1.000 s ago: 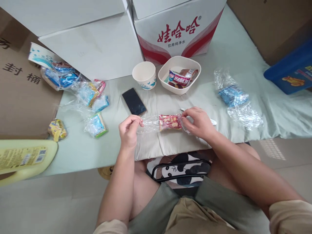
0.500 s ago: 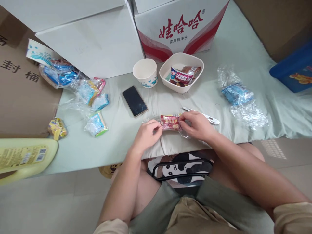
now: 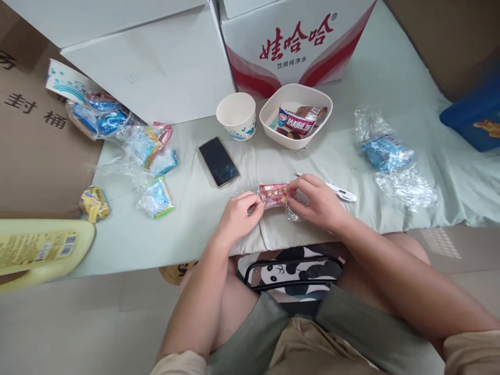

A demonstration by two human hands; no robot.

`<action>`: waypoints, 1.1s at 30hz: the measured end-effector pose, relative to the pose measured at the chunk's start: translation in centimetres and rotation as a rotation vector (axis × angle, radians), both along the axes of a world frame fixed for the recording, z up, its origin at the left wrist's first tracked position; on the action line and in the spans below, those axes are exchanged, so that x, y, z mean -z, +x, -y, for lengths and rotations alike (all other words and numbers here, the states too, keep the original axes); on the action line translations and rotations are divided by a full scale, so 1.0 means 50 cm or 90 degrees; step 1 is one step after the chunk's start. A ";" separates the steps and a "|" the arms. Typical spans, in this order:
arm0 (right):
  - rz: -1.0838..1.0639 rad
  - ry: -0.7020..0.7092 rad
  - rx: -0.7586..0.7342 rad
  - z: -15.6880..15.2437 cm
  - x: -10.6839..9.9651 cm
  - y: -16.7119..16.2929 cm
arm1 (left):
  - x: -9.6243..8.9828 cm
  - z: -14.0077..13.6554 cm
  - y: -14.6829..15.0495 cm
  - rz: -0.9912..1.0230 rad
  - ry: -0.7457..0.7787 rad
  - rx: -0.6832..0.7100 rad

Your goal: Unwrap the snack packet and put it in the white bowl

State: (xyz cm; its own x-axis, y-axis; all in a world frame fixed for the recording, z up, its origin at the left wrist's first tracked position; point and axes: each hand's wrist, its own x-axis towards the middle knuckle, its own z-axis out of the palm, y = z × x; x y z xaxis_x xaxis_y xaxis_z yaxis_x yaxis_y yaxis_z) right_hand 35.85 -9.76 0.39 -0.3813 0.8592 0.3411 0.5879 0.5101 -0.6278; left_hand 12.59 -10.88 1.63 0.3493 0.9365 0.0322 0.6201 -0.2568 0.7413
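We see both hands meeting over a small red snack packet [image 3: 274,194] that lies on the pale green cloth [image 3: 203,229] covering the desk, close to its near edge. The left hand [image 3: 237,219] pinches the packet's left end between thumb and fingertips, and the right hand [image 3: 318,202] pinches the right end, where crumpled clear plastic wrap [image 3: 292,211] bunches under the fingers. Just beyond the right hand lies a white thermometer [image 3: 341,192], partly hidden by the knuckles.

Farther back, a cream bowl [image 3: 269,112] holds several wrapped snacks [image 3: 296,124], one with a red and white label on top and darker wrappers beneath. To its left stands a paper cup [image 3: 236,115]; we cannot make out anything inside it. A dark phone [image 3: 219,161] lies face up between the cup and the left hand.

On the left of the cloth, clear bags of blue-wrapped sweets [image 3: 128,138] lie scattered, with a yellow wrapped piece [image 3: 92,202] apart from them near the cloth's edge. On the right, more clear wrap holds a blue packet [image 3: 385,152]. Behind the bowl stands a white carton with red lettering [image 3: 297,41].
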 end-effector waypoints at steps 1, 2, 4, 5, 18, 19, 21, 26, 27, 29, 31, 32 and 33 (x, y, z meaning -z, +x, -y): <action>0.009 0.011 0.009 -0.001 0.001 0.001 | 0.000 0.001 0.001 0.013 0.006 -0.005; 0.020 0.017 0.019 -0.002 0.003 0.002 | -0.001 0.001 0.001 0.028 0.013 -0.010; 0.034 0.015 0.032 -0.004 0.006 0.006 | -0.001 0.001 0.002 0.060 0.030 -0.013; 0.037 0.009 0.026 -0.004 0.006 0.007 | -0.001 0.000 0.001 0.074 0.041 -0.015; 0.078 0.067 0.178 -0.010 0.005 0.024 | -0.015 -0.006 -0.016 0.141 0.152 -0.166; 0.079 0.080 0.202 -0.008 0.002 0.024 | -0.015 -0.005 -0.018 0.147 0.152 -0.168; 0.085 0.113 0.246 -0.002 -0.004 0.022 | -0.016 -0.003 -0.022 0.186 0.119 -0.145; 0.104 0.153 -0.028 0.027 -0.005 0.005 | -0.012 0.004 -0.027 0.312 -0.045 -0.050; 0.110 0.146 -0.101 0.033 -0.003 -0.001 | -0.012 0.005 -0.027 0.320 -0.047 -0.050; 0.128 0.131 -0.165 0.043 0.001 -0.012 | -0.010 0.002 -0.025 0.319 -0.023 -0.069; 0.148 0.113 -0.148 0.048 0.002 -0.019 | -0.010 -0.002 -0.023 0.286 0.019 -0.102; 0.157 0.100 -0.122 0.049 0.002 -0.021 | -0.009 -0.005 -0.023 0.260 0.040 -0.116; 0.168 0.087 -0.084 0.049 0.001 -0.021 | -0.009 -0.007 -0.022 0.231 0.056 -0.124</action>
State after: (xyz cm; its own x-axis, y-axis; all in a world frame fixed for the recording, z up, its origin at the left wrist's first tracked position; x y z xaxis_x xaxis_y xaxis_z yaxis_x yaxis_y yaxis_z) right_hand 34.80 -12.23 0.36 -0.5771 0.7498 0.3237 0.6449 0.6616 -0.3827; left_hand 11.47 -10.53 2.07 0.1170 0.9721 0.2033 0.3656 -0.2325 0.9013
